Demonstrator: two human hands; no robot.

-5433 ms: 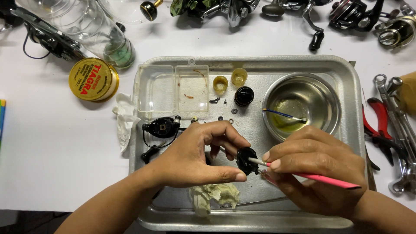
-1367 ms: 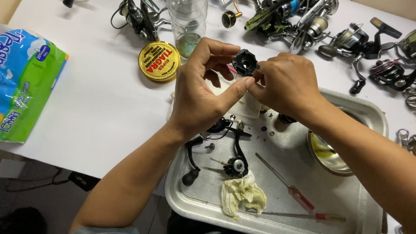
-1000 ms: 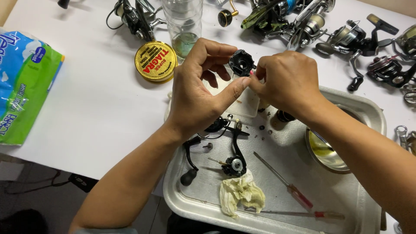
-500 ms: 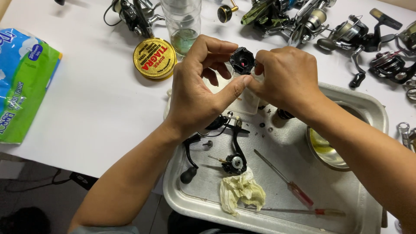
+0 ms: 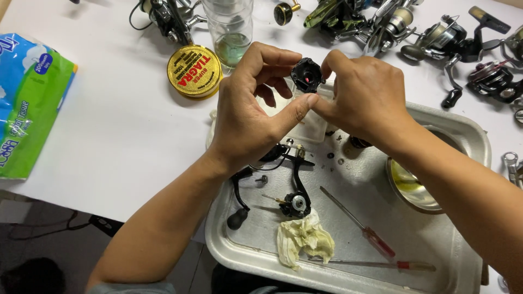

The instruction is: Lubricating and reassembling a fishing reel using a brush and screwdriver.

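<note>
Since the first earlier frame, both hands have risen from the middle of the metal tray (image 5: 463, 128) to above its far left corner, and the red-handled screwdriver (image 5: 362, 224) the right hand held now lies in the tray. Left hand (image 5: 248, 117) and right hand (image 5: 368, 95) together pinch a small black reel part (image 5: 306, 75) with their fingertips, thumbs meeting under it. White table lies bare to the tray's left, as far as the green tissue pack (image 5: 27, 103). Beyond the tray stand a yellow tin (image 5: 194, 71), a glass jar (image 5: 231, 32) holding greenish liquid, and a crowded row of fishing reels (image 5: 436, 38). Inside the tray sit a steel bowl (image 5: 411, 188), probably with oily liquid, a black reel frame (image 5: 291, 188) and a crumpled rag (image 5: 302, 242). The hands hide the tray's clear box, and its near edge is cut off.
</note>
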